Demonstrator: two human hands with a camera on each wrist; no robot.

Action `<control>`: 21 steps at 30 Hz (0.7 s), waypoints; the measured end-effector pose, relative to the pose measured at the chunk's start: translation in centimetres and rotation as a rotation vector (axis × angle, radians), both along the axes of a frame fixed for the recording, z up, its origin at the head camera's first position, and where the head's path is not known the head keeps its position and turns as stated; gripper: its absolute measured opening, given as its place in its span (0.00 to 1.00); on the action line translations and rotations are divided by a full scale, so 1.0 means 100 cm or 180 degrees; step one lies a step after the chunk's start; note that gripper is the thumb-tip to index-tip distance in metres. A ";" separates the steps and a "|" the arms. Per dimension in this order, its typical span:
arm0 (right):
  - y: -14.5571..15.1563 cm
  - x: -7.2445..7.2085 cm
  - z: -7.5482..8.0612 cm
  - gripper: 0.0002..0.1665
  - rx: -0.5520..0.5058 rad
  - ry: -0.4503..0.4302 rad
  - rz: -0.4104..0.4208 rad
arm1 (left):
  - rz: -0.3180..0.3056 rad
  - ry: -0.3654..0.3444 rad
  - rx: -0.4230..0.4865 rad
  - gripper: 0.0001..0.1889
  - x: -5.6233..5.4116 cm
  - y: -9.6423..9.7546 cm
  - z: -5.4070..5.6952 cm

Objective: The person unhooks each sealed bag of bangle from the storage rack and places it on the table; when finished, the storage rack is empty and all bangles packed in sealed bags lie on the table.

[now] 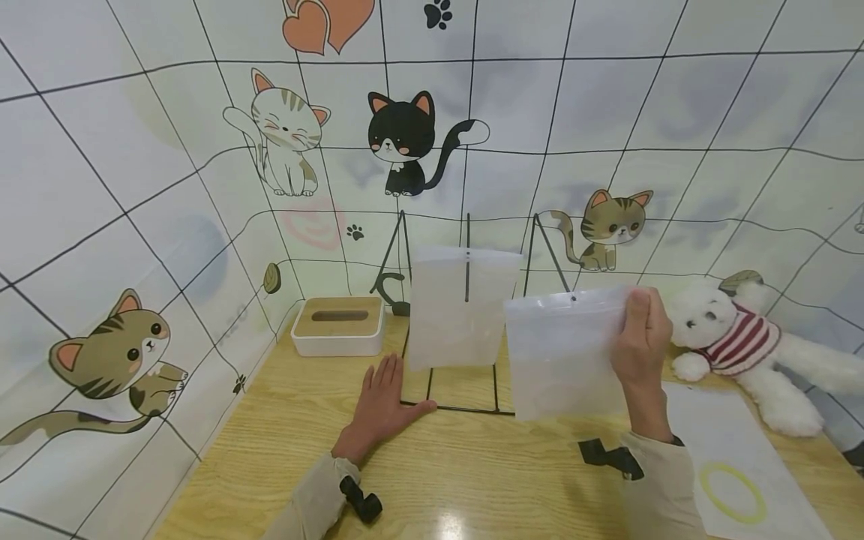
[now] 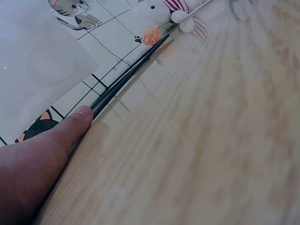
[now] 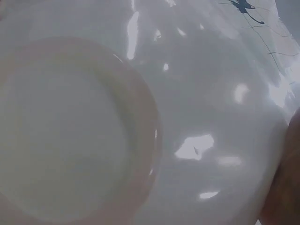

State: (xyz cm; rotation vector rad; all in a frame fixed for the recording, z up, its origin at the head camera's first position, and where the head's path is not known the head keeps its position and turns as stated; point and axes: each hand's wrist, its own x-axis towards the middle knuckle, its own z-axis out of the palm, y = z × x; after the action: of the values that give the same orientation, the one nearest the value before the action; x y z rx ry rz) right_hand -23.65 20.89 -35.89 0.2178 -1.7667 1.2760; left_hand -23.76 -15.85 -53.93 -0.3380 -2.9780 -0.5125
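My right hand [image 1: 644, 334] grips the right edge of a translucent zip bag [image 1: 560, 360]. The small hole in the bag's top strip lies at the lower end of a slanting black wire; whether the wire passes through it, I cannot tell. A second translucent bag [image 1: 455, 315] hangs from the middle of the black wire rack [image 1: 466, 409]. Flat on the table beside the rack's base, my left hand [image 1: 385, 401] has its fingers straight. Its thumb [image 2: 75, 124] touches the base wire in the left wrist view. Glossy plastic [image 3: 201, 112] with a pinkish ring shape fills the right wrist view.
A white tissue box [image 1: 337, 341] with a wooden lid stands left of the rack. At the right lie a white plush toy [image 1: 742, 337] in a striped shirt and a flat whitish bag or sheet [image 1: 715, 420] showing a yellow ring. Cat-patterned cloth [image 1: 513, 112] stands behind the table.
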 end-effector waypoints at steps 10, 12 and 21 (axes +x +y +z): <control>0.000 0.005 0.003 0.24 -0.0135 0.0339 0.0099 | -0.0009 -0.0016 0.0015 0.62 0.003 0.000 0.001; 0.000 0.006 0.005 0.24 -0.0206 0.0399 0.0105 | -0.0013 -0.0023 0.0027 0.62 0.003 0.001 0.001; 0.006 0.009 0.011 0.25 -0.0392 0.0571 0.0037 | -0.0006 -0.0012 0.0034 0.62 0.002 0.000 0.003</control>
State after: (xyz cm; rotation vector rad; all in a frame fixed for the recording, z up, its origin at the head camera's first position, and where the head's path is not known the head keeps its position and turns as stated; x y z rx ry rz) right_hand -22.79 21.51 -34.81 0.2639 -1.5321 1.3263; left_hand -23.54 -15.82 -53.68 -0.3392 -2.9777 -0.5294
